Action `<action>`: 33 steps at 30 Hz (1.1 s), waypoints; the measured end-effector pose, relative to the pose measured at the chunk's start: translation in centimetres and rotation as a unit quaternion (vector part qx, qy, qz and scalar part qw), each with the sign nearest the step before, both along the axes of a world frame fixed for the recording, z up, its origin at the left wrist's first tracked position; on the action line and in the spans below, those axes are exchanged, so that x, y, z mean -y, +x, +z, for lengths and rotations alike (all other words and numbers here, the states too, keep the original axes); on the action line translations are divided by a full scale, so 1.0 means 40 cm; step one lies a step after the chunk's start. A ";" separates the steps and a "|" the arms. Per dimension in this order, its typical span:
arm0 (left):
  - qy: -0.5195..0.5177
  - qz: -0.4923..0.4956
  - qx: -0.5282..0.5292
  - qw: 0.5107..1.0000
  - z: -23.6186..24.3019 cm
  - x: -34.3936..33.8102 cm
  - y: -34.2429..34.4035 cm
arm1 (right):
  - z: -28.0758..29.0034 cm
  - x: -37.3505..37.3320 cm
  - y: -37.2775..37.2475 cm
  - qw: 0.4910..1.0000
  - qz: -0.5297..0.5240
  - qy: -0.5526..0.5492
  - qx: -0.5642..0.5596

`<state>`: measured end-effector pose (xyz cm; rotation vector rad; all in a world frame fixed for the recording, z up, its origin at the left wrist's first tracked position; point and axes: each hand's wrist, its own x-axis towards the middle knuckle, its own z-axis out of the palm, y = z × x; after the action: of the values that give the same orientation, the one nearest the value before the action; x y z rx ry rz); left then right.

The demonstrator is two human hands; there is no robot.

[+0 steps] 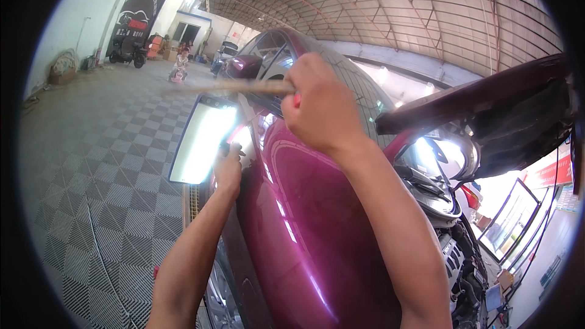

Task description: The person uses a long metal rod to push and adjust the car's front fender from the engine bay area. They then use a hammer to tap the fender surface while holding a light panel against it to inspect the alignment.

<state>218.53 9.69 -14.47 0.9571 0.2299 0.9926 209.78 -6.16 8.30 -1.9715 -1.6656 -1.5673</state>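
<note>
My right hand (323,100) is raised over the front fender (311,201) of a glossy purple car, closed around a long brown stick-like tool (237,86). Motion blurs the tool, and its far end points left; a bit of red shows at my fist. Lower and to the left, my left hand (229,167) is by the edge of the fender, its fingers closed around a small, dark, slim tool (225,145). Fingers hide most of that tool. Just left of this hand stands a bright rectangular light panel (201,137) with a dark frame, glowing white.
On the right, the raised hood (487,94) stands above the exposed engine bay (454,256). The car's side mirror (244,66) sticks out beyond my hands. Grey checkered tiles (134,176) cover the floor, with a cable (100,250) across them. Farther back are a person (181,64) and a scooter (129,52).
</note>
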 end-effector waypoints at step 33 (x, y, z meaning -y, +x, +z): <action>0.062 0.016 -0.027 0.998 -0.009 -0.026 0.011 | -0.029 0.004 0.031 0.982 -0.103 -0.112 0.112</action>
<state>218.98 10.75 -14.82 1.0974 0.2307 1.0213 211.02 -6.34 7.13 -2.2139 -1.8448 -1.8027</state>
